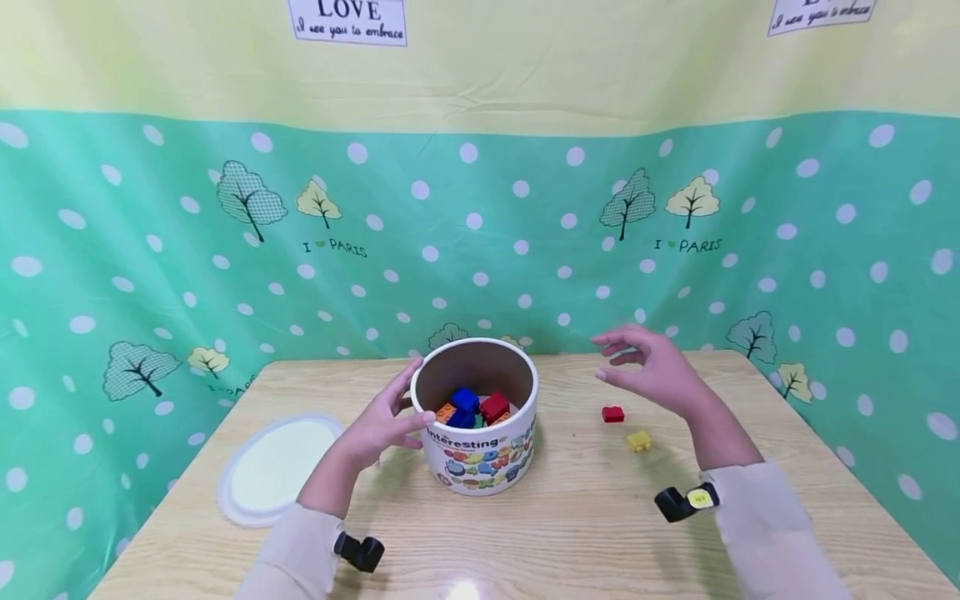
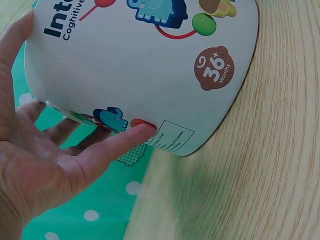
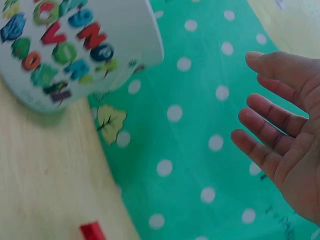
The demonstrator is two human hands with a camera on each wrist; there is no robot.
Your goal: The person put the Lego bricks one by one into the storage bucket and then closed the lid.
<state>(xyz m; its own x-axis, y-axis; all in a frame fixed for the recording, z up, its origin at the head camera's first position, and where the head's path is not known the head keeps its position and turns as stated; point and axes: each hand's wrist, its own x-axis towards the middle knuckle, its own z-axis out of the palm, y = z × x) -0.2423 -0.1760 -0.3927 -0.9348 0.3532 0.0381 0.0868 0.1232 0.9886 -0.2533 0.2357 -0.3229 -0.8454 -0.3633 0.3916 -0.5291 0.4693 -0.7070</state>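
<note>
A white round bucket [image 1: 480,467] printed with colourful letters stands upright on the table, its top uncovered. Inside lie several building bricks, among them a blue brick [image 1: 465,399], a red brick [image 1: 495,407] and an orange brick [image 1: 446,412]. My left hand [image 1: 381,425] rests on the bucket's left side with fingers spread, the thumb at the front rim; in the left wrist view the little finger [image 2: 117,145] lies straight against the wall. My right hand [image 1: 651,368] hovers to the right of the bucket, fingers apart and loosely bent, holding nothing [image 3: 285,130].
Below my right hand, a small red brick [image 1: 612,414] and a yellow brick [image 1: 640,442] lie on the wooden table [image 1: 570,533]. A round white lid [image 1: 273,471] lies flat at the left. A green dotted curtain [image 1: 465,242] hangs behind the table and along its sides.
</note>
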